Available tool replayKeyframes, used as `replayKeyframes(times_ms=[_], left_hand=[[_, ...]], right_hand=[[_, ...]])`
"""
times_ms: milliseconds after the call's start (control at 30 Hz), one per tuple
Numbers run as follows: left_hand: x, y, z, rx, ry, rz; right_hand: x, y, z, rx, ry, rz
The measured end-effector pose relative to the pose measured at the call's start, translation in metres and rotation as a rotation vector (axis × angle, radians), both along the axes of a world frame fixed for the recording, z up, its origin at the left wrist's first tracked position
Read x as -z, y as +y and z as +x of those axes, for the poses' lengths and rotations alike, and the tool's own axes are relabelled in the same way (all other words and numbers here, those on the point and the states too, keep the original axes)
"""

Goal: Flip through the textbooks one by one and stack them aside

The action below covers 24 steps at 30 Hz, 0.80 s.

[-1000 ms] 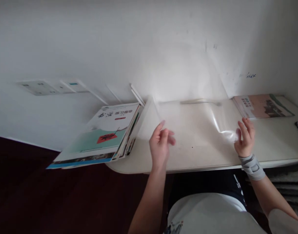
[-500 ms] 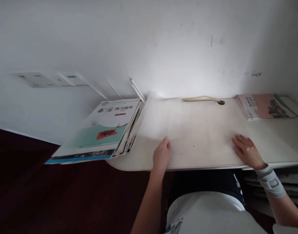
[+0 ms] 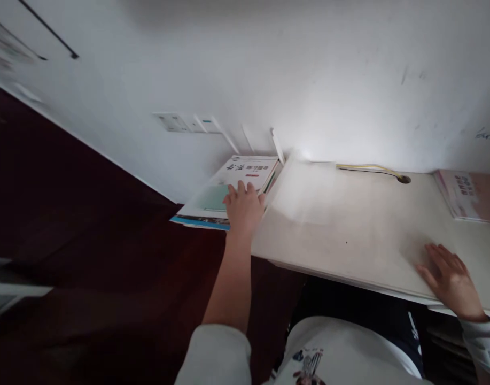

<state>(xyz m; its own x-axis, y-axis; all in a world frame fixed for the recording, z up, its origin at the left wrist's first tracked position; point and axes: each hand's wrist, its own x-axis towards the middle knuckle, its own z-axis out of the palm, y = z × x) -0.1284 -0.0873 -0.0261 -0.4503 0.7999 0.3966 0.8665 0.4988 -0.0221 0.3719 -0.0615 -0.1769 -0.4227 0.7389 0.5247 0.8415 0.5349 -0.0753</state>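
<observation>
View from my head, looking down at a pale desk point(image 3: 349, 235) pushed against a white wall point(image 3: 309, 80).

My left hand point(image 3: 245, 206) is stretched out to the far left end of the desk. It lies palm down, fingers straight and slightly spread, on a stack of books point(image 3: 200, 214). It is not closed around anything; it only rests on the cover. The top book point(image 3: 248, 168) is white with dark characters and a pale green panel. The stack sits at an angle, and its near corner sticks out past the desk's edge over the dark floor point(image 3: 88, 240).

My right hand point(image 3: 449, 278) is well apart from the left, near the front edge of the desk on the right. It too lies flat and loose, palm down, fingers spread on the surface, holding nothing.

Between the hands, just beside the stack, a clear plastic sheet point(image 3: 309, 192) lies flat on the desk. I cannot tell whether it reaches as far as my right hand.

At the back of the desk a yellow cable point(image 3: 365, 167) runs along the wall into a small round hole point(image 3: 404, 179). A pink book point(image 3: 475, 195) lies at the far right. Wall sockets point(image 3: 188, 122) sit above the stack.
</observation>
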Motion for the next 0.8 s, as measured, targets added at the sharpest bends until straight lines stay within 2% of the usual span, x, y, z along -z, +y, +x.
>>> replayKeyframes(times_ms=[133, 267, 367, 433, 533, 633, 700, 800], left_hand=[[0.015, 0.012, -0.027, -0.084, -0.029, -0.257], [0.022, 0.012, -0.020, -0.102, -0.009, -0.297], [0.014, 0.010, -0.013, -0.095, -0.045, -0.322], [0.003, 0.011, -0.016, -0.095, -0.068, -0.343], [-0.023, 0.011, -0.029, -0.118, -0.061, -0.324], [-0.057, 0.001, -0.038, -0.181, 0.018, -0.185], [-0.079, -0.012, -0.034, -0.198, 0.056, -0.074], [-0.100, -0.036, -0.015, -0.111, 0.056, 0.115]], right_hand=[[0.007, 0.004, 0.003, -0.031, 0.036, 0.014], [0.007, 0.005, 0.003, -0.047, 0.042, 0.019], [0.006, 0.005, 0.003, -0.055, 0.043, 0.015], [0.007, 0.005, 0.004, -0.057, 0.056, 0.016], [0.009, 0.006, 0.005, -0.059, 0.078, 0.015], [0.012, 0.008, 0.006, -0.074, 0.094, 0.018], [0.013, 0.009, 0.007, -0.081, 0.092, 0.020], [0.013, 0.009, 0.007, -0.072, 0.079, 0.019]])
